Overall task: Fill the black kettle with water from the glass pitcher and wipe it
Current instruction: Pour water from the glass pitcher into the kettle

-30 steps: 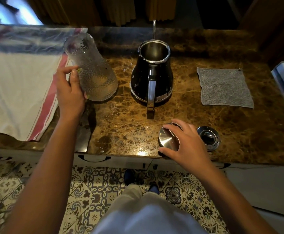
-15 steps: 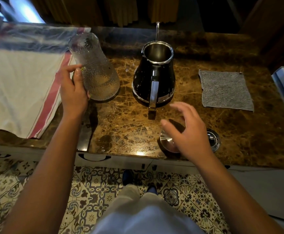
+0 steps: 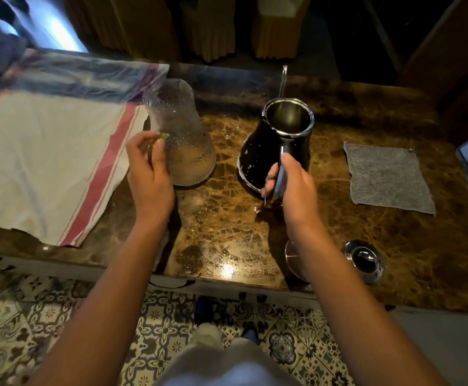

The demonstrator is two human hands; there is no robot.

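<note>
- At the kettle's handle, the right hand has its fingers curled round the steel grip strap, thumb laid along the top; this is a closed hold on the black, cone-bodied kettle with a polished steel rim.
- Just above that hold the kettle's mouth gapes open, lid off, and the body looks tipped a little leftward, though I cannot tell whether its base has left the counter.
- Left of that hold, across a bare strip of counter, stands the clear, dimpled glass pitcher, upright, its long axis vertical, with what seems a low level of water in its wide base.
- The left hand wraps the pitcher's near side, fingers curled against the glass low on the flare, the thumb partly hidden by blur.
- So the pitcher lies to the left of the kettle's mouth and the left hand is the nearer one; I judge the pour calls for lifting it and tipping its neck rightward over the steel rim.
- Right of the kettle lies a flat grey cloth, well apart.
- Nearer the person, a round steel lid rests near the edge of the brown marble counter.
</note>
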